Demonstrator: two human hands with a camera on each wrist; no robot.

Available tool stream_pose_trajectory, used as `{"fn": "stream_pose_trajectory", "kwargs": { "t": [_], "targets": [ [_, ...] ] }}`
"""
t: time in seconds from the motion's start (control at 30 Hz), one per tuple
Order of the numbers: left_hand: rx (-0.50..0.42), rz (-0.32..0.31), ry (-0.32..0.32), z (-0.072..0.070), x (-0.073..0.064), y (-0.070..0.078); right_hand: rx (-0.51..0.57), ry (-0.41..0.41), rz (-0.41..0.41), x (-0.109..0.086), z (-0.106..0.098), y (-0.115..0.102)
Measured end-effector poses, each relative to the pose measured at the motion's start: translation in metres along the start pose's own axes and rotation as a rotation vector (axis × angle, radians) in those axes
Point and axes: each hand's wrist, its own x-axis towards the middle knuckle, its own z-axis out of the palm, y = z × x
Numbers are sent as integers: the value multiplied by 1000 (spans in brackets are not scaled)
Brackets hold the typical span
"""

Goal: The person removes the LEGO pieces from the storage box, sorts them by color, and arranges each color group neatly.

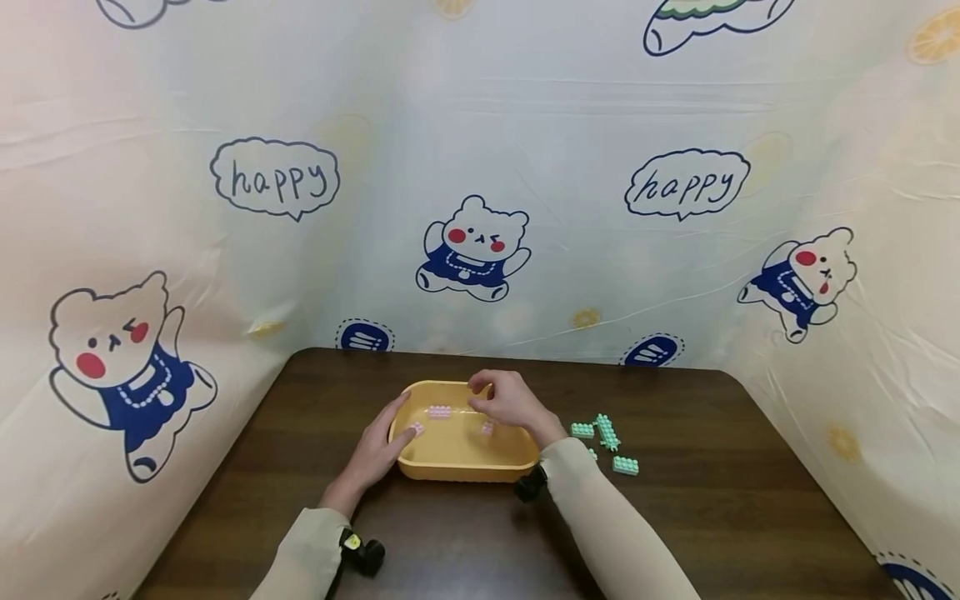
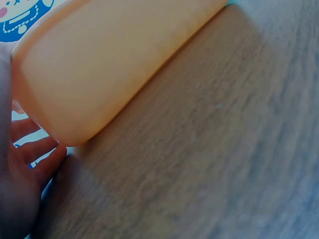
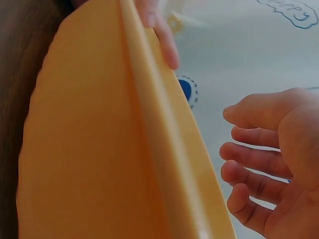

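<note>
A yellow plastic tub (image 1: 468, 472) stands on the table with several pink toy bricks (image 1: 439, 412) lying inside. My left hand (image 1: 377, 444) grips its left side, thumb over the rim and the other fingers along the outer wall. The left wrist view shows those fingers (image 2: 41, 148) against the tub's end. Above the back right part of the tub is my right hand (image 1: 513, 402), its fingers loosely curled. In the right wrist view nothing shows between the thumb and fingers of the right hand (image 3: 269, 159), which stay apart from the rim.
Several mint-green toy bricks (image 1: 607, 433) lie on the dark wooden table (image 1: 712, 517) to the right of the tub, near my right forearm. A printed curtain (image 1: 480, 125) hangs behind the table and along both sides.
</note>
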Motion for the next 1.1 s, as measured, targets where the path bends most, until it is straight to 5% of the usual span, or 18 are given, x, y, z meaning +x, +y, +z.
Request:
{"fn": "stream_pose_trajectory", "kwargs": {
  "t": [0.23, 1.1],
  "targets": [
    [9, -43, -9, -1, 0, 1, 6, -93, 36, 17, 20, -19],
    [-6, -33, -6, -1, -2, 4, -273, -184, 93, 34, 50, -30]
  ]
}}
